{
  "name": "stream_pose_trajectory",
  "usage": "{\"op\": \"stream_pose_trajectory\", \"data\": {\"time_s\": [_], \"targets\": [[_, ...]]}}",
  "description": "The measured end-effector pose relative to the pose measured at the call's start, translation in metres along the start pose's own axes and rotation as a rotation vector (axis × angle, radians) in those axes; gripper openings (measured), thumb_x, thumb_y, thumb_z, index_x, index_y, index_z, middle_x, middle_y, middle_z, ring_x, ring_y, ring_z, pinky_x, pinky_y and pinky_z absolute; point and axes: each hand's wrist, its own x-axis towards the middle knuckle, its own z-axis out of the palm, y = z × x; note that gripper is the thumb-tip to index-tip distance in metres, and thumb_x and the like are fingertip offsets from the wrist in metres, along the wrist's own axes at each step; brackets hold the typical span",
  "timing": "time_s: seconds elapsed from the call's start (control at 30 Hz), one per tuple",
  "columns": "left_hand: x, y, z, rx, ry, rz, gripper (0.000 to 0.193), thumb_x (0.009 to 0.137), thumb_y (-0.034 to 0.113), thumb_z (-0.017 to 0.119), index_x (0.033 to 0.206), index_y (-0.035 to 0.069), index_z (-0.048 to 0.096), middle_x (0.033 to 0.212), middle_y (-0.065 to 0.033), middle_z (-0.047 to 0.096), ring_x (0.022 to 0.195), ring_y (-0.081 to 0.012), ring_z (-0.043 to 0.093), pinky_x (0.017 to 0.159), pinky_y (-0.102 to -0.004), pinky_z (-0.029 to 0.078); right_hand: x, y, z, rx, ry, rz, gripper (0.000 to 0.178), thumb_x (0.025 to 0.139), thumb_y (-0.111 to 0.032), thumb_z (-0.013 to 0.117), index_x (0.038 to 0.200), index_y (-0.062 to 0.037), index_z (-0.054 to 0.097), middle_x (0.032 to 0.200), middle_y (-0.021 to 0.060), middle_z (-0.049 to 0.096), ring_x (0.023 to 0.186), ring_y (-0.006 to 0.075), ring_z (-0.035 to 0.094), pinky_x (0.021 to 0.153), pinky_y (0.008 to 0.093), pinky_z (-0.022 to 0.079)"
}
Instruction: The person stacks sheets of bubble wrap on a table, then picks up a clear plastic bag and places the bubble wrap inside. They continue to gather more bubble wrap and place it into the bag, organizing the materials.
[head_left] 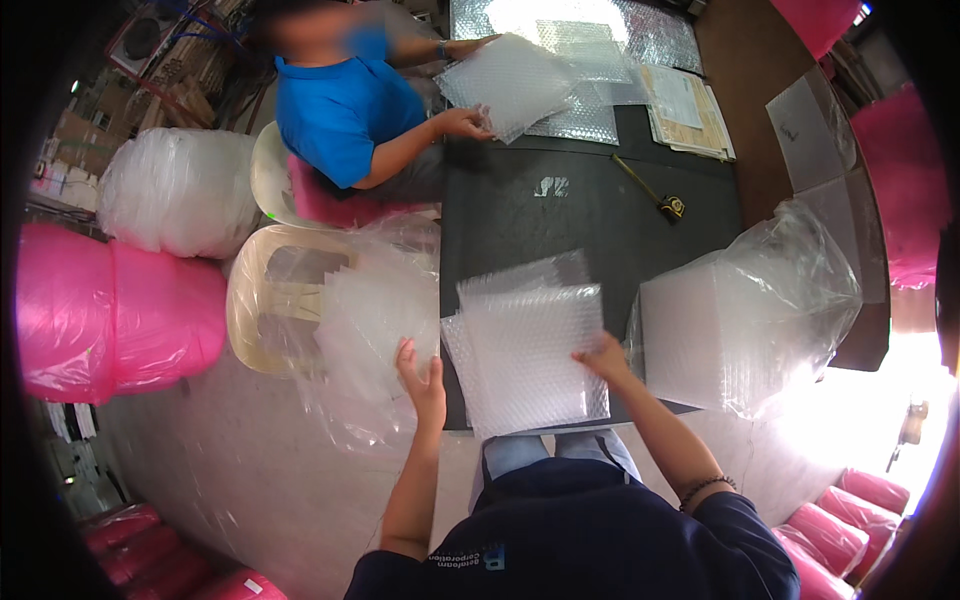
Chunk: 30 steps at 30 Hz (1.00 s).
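Observation:
A loose stack of clear bubble wrap sheets (pixel 535 365) lies at the near edge of the dark table, its layers fanned unevenly. My right hand (pixel 603 360) is at the right side of this stack, its fingers closed on the edge of the top sheet. To the left, my left hand (pixel 425 392) is raised with thumb and fingers apart, holding nothing. Just beyond it, more translucent sheets (pixel 375 315) rest in a clear plastic bag (pixel 345 405) on a cream plastic chair (pixel 245 310).
A large clear bag of stacked sheets (pixel 745 310) stands at the table's right. Farther off lie a tape measure (pixel 671 207) and papers (pixel 690 110). Across the table's left corner, a person in a blue shirt (pixel 345 110) holds bubble wrap sheets (pixel 515 85). Pink rolls (pixel 120 315) stand left.

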Motion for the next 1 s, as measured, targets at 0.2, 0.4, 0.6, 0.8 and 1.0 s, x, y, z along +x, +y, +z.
{"op": "stream_pose_trajectory", "data": {"time_s": [0.2,0.4,0.6,0.8,1.0], "targets": [[-0.026,-0.080,0.033,-0.117,-0.250,-0.521,0.088,0.065,0.025,0.080,0.128,-0.006,0.027,0.131,-0.0200,0.037,0.115,-0.0259,0.044,0.096,-0.0369,0.036,0.018,0.029,0.044,0.348,0.135,0.111,0.087,0.056,-0.034,0.084,0.122,0.0024,0.041,0.110,0.0177,0.053,0.111,0.0276,0.047,0.095,0.0400,0.038],[-0.004,0.006,0.031,-0.395,-0.736,-0.422,0.048,0.072,0.014,0.073,0.114,0.003,0.052,0.109,-0.0121,0.057,0.103,-0.0205,0.053,0.091,-0.0367,0.041,-0.044,-0.014,-0.036,0.450,-0.019,-0.516,0.063,0.070,-0.017,0.075,0.120,0.0017,0.043,0.116,0.0126,0.054,0.105,0.0213,0.053,0.081,0.0299,0.048],[-0.001,-0.021,0.077,-0.142,-0.749,0.220,0.038,0.079,0.019,0.062,0.112,0.002,0.052,0.112,-0.0115,0.055,0.106,-0.0222,0.052,0.093,-0.0358,0.040,-0.088,-0.023,-0.037,-0.095,1.162,-0.522,0.066,0.081,-0.010,0.053,0.138,-0.0028,0.021,0.140,0.0207,0.025,0.132,0.0385,0.017,0.109,0.0449,0.013],[-0.004,-0.047,0.092,-0.096,-0.787,0.302,0.050,0.067,0.004,0.072,0.111,0.004,0.049,0.110,-0.0058,0.055,0.098,-0.0147,0.053,0.084,-0.0288,0.043,-0.109,-0.027,0.001,-0.645,0.671,-0.849,0.058,0.072,-0.010,0.058,0.128,-0.0138,0.044,0.139,0.0080,0.034,0.132,0.0303,0.023,0.107,0.0517,0.010],[0.002,-0.024,0.098,-0.146,-0.730,0.431,0.049,0.070,0.013,0.071,0.113,0.003,0.049,0.109,-0.0063,0.055,0.099,-0.0156,0.055,0.082,-0.0296,0.047,-0.101,-0.036,0.010,-0.729,0.627,-0.826,0.064,0.069,-0.011,0.059,0.131,-0.0191,0.043,0.140,0.0027,0.034,0.133,0.0260,0.022,0.107,0.0516,0.008]]}}
